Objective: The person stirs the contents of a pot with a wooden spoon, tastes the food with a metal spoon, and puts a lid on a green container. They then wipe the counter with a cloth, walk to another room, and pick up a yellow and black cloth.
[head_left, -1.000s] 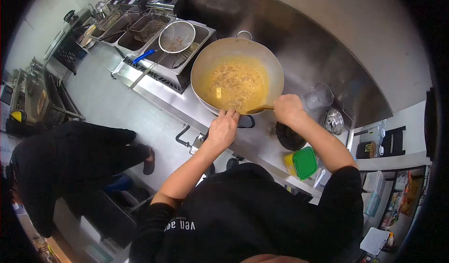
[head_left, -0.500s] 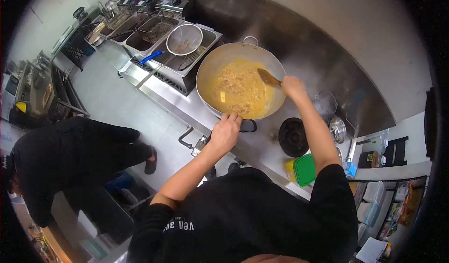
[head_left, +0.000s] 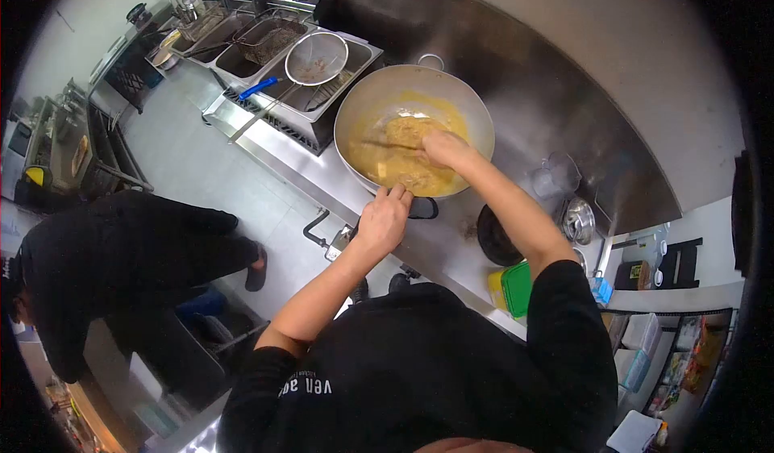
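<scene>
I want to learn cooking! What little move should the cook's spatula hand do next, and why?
Probably drag the brown wooden spatula toward the cook: the right hand holds it across the yellow noodles in the round metal wok, while the left hand grips its near edge.

Strainer (head_left: 317,58) just beside wok (head_left: 372,105), apparently apart.

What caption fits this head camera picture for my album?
Left hand holds the wok while the right hand holds a spatula in yellow food.

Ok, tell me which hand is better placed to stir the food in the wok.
Right. The right hand is over the food inside the wok, holding the spatula; the left hand grips the wok's near rim.
</scene>
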